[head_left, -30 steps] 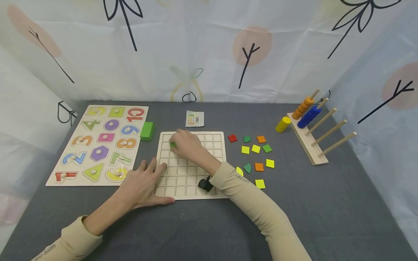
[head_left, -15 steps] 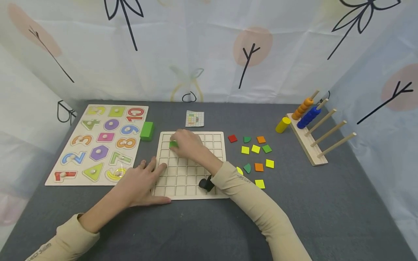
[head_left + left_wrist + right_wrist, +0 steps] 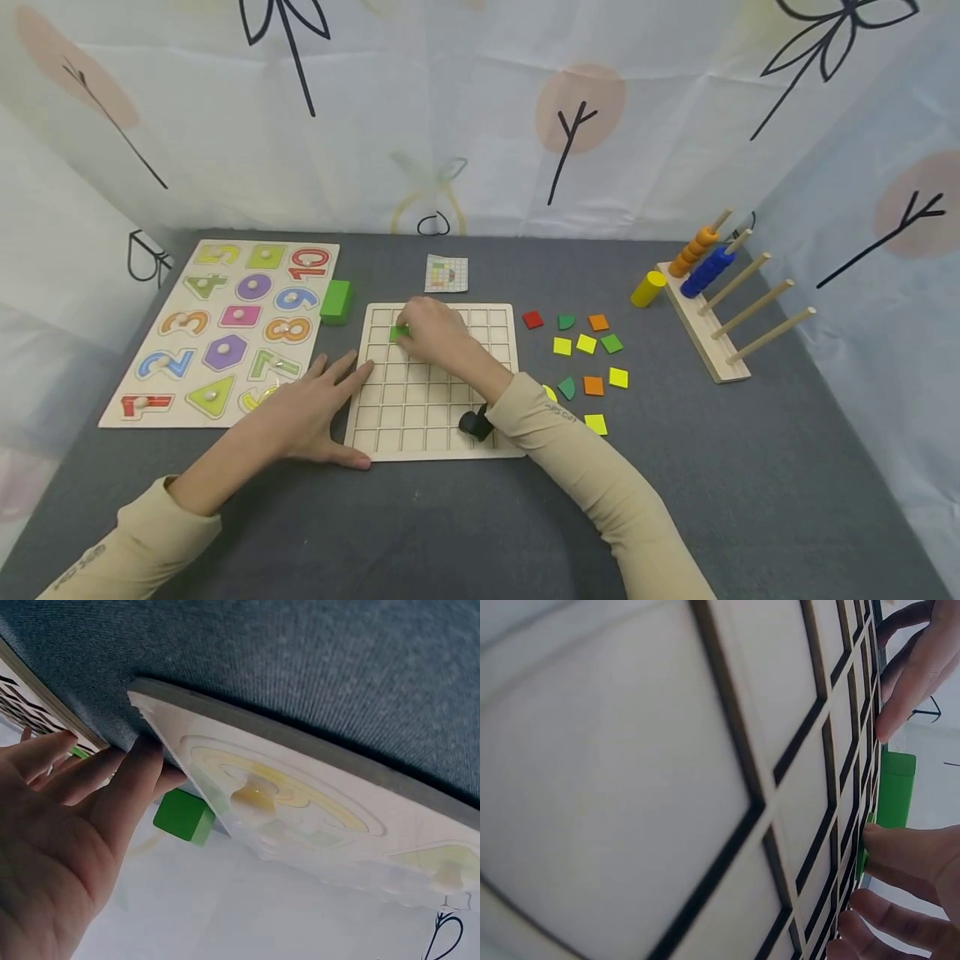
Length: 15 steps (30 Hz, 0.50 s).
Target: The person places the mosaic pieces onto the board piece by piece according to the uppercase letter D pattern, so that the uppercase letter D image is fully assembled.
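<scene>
The right hand [image 3: 435,333] is bent over the far left part of the grid board [image 3: 382,433], and its fingers touch a small green piece [image 3: 398,333]; whether they pinch it, I cannot tell. The left hand [image 3: 307,412] is open with fingers spread, at the left edge of the board, partly over the number puzzle [image 3: 258,340]. A green block [image 3: 336,302] stands against this puzzle's right side. A patterned card [image 3: 446,273] lies beyond the board. On the right are coloured pieces [image 3: 587,343], then a yellow cylinder [image 3: 648,289] near the bead stand [image 3: 705,333].
</scene>
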Tool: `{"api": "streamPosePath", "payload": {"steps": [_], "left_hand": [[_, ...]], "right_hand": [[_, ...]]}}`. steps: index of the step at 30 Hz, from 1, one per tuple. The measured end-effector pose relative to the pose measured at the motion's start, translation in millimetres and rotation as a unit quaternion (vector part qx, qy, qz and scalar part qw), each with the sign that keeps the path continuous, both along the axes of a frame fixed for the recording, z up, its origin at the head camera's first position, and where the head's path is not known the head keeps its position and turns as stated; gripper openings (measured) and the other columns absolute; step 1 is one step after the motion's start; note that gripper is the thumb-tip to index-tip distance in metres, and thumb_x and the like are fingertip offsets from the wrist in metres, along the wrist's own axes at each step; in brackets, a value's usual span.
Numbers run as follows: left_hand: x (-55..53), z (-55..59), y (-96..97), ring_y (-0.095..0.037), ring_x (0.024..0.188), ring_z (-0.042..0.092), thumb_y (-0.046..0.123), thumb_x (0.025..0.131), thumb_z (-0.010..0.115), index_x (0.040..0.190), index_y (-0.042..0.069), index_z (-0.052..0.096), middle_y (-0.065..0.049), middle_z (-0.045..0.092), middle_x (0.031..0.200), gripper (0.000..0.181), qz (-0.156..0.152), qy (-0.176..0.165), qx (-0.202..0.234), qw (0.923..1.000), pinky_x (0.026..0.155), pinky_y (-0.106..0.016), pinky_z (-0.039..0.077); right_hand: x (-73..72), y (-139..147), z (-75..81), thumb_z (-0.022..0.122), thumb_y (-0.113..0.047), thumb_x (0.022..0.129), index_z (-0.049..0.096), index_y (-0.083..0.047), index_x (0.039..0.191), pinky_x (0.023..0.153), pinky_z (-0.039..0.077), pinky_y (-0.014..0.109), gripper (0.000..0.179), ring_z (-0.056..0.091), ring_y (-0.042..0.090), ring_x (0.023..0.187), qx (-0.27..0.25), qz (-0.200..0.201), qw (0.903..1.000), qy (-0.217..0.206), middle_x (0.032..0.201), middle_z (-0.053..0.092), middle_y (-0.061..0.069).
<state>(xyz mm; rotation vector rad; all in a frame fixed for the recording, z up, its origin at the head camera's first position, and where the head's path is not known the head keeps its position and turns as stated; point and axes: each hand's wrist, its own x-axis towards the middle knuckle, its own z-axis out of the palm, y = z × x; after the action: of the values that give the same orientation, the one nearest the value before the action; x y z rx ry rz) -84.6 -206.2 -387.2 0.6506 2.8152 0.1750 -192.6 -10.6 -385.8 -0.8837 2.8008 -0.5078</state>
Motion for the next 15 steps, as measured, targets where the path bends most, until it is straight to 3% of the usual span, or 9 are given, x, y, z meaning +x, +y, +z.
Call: {"api": "streamPosePath", "payload": {"steps": [6, 15], "left_hand": [[-1.7, -0.6, 0.6, -0.065, 0.136, 0.042, 0.084, 0.056, 0.079, 0.157, 0.005, 0.037, -0.028, 0.041, 0.158, 0.135, 0.001, 0.004, -0.014, 0.9999, 0.089, -0.071, 0.052], [-4.4, 2.5, 4.0, -0.067, 0.132, 0.045, 0.088, 0.054, 0.076, 0.155, 0.003, 0.040, -0.029, 0.043, 0.156, 0.137, -0.001, -0.002, -0.029, 0.9996, 0.092, -0.069, 0.053]], "right_hand": [[-0.3, -1.0, 1.5, 0.069, -0.019, 0.098, 0.079, -0.013, 0.115, 0.078, 0.060, 0.029, 0.020, 0.069, 0.019, 0.107, 0.008, 0.003, 0.9999, -0.010, 0.120, 0.074, 0.006], [0.8, -2.6, 4.2, 0.069, -0.023, 0.099, 0.076, -0.017, 0.122, 0.078, 0.060, 0.030, 0.025, 0.068, 0.018, 0.105, 0.034, -0.003, 0.9991, -0.024, 0.120, 0.071, 0.006]]}}
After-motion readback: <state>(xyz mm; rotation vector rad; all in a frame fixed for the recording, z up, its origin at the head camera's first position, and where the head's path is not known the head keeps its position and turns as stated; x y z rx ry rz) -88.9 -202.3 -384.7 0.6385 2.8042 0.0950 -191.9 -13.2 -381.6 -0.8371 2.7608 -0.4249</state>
